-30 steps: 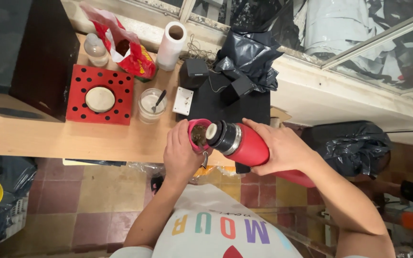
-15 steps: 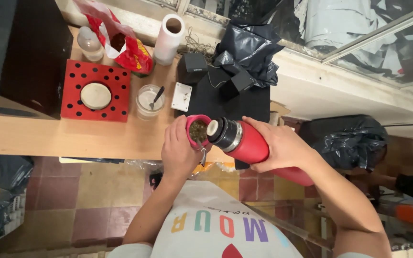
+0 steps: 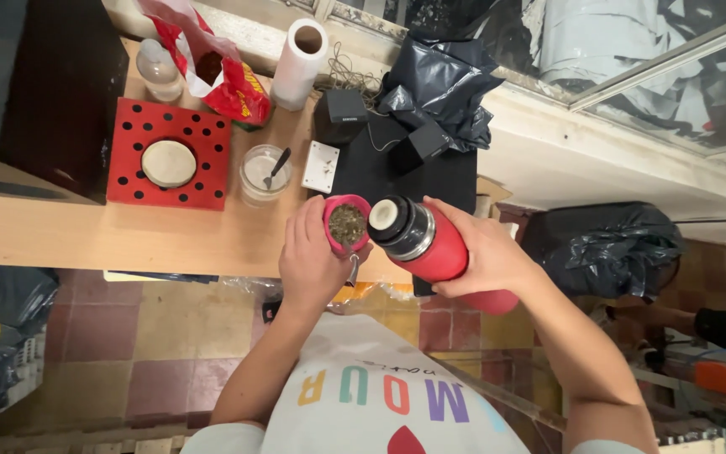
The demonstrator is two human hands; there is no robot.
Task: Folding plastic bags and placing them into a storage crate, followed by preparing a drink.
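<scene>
My left hand [image 3: 313, 252] grips a small pink cup [image 3: 347, 223] filled with dry green-brown herb, held just off the front edge of the wooden table [image 3: 86, 235]. My right hand [image 3: 485, 252] holds a red thermos [image 3: 430, 244] with a steel collar and white stopper, tilted so its mouth sits right beside the cup's rim. A thin metal piece hangs below the cup by my left fingers.
On the table stand a red dotted square mat [image 3: 170, 154] with a round lid, a glass jar with a spoon [image 3: 264, 172], a red bag [image 3: 220, 71], a paper roll [image 3: 300, 52], a plastic bottle [image 3: 160, 71] and black boxes [image 3: 342, 113]. Black bags [image 3: 607, 240] lie right.
The thermos has tipped closer, its mouth now next to the cup. Both hands have stayed at the table's front edge.
</scene>
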